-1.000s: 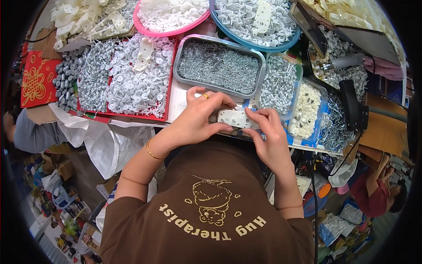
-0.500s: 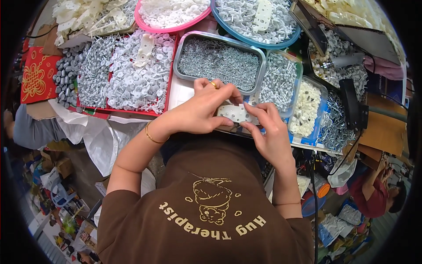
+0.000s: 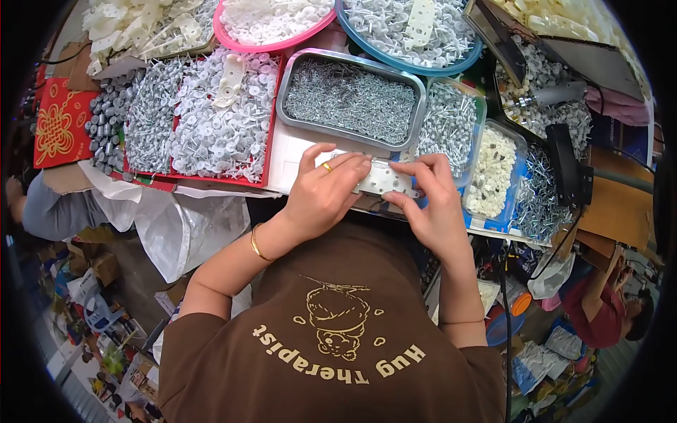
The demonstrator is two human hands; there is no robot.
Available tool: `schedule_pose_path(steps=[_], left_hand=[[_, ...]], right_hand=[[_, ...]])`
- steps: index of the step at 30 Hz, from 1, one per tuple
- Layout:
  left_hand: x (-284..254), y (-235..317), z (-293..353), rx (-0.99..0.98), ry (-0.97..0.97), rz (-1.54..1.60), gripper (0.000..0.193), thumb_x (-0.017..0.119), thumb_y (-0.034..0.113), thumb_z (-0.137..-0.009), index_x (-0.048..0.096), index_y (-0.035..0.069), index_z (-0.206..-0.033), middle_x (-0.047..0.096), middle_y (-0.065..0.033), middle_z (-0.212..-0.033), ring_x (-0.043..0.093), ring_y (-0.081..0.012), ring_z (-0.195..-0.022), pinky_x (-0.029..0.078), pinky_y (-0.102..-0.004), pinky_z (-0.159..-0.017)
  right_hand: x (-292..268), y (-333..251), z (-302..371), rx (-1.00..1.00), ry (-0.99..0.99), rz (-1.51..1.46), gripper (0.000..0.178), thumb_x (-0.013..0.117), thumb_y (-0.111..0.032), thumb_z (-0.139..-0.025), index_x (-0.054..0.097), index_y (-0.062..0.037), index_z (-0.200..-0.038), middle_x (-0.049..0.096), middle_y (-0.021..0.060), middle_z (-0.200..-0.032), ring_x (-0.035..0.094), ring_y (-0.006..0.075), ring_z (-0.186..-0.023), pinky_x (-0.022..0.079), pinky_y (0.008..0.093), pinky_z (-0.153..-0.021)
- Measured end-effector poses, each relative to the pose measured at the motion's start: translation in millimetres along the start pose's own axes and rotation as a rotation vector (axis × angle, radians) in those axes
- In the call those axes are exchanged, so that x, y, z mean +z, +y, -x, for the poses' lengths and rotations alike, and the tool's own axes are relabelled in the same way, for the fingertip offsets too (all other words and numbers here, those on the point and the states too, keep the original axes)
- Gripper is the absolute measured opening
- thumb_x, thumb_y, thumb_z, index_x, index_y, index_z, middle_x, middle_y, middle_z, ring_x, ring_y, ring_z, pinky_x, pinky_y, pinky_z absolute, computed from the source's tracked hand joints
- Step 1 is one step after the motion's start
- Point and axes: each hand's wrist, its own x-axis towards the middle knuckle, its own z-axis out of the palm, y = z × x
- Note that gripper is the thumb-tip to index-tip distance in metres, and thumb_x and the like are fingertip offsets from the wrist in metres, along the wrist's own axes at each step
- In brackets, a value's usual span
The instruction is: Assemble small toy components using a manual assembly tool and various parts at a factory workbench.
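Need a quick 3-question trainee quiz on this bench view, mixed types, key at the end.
1. True or false: the left hand and the right hand both touch the white perforated plate.
2. Which container lies directly beyond the plate, as the wearer sees it?
A. pink basin
B. metal tray
C. red box
3. Fill in: the gold bracelet is on the ____ wrist.

Key: 1. True, with one hand at each end. 2. B. 3. left.
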Motion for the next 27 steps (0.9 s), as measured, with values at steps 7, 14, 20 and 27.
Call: schedule_pose_path(steps=[7, 14, 20, 27], left_hand=[[0, -4, 1, 0.015, -0.001, 0.025, 0.051, 0.079, 0.003, -0.071, 0.059, 0.007, -0.118, 0.072, -0.0084, -0.120, 0.069, -0.0238, -0.113, 0.034, -0.0521, -0.110], [-2, -7, -2, 0.030, -0.009, 0.075, 0.047, 0.079, 0.005, -0.075, 0.060, 0.007, -0.117, 0.073, -0.0075, -0.119, 0.069, -0.0244, -0.112, 0.032, -0.0515, -0.110], [-17, -1, -13, -0.189, -0.121, 0.175, 0.038, 0.085, 0.023, -0.079, 0.061, 0.009, -0.105, 0.072, -0.0023, -0.123, 0.060, -0.0191, -0.117, 0.024, -0.0434, -0.105], [-12, 6, -19, -0.333, -0.141, 0.243, 0.036, 0.087, 0.025, -0.077, 0.059, 0.009, -0.096, 0.072, -0.0006, -0.117, 0.059, -0.0191, -0.109, 0.023, -0.0411, -0.103]], right_hand=[[25, -5, 49, -0.101, 0.060, 0.216, 0.031, 0.084, -0.006, -0.076, 0.071, -0.0035, -0.104, 0.061, 0.0086, -0.076, 0.061, 0.0284, -0.071, 0.050, 0.0369, -0.064], [37, 13, 65, -0.073, -0.011, 0.053, 0.050, 0.086, -0.008, -0.076, 0.058, -0.0008, -0.116, 0.062, 0.0135, -0.097, 0.065, 0.0293, -0.076, 0.053, 0.0362, -0.069], [48, 18, 57, -0.171, 0.093, 0.083, 0.023, 0.079, -0.014, -0.082, 0.066, -0.0032, -0.097, 0.059, 0.0073, -0.076, 0.063, 0.0262, -0.065, 0.051, 0.0375, -0.059], [15, 26, 46, -0.044, 0.195, -0.010, 0.009, 0.069, 0.000, -0.093, 0.064, 0.0005, -0.100, 0.071, 0.0076, -0.077, 0.071, 0.0132, -0.060, 0.053, 0.0244, -0.051]])
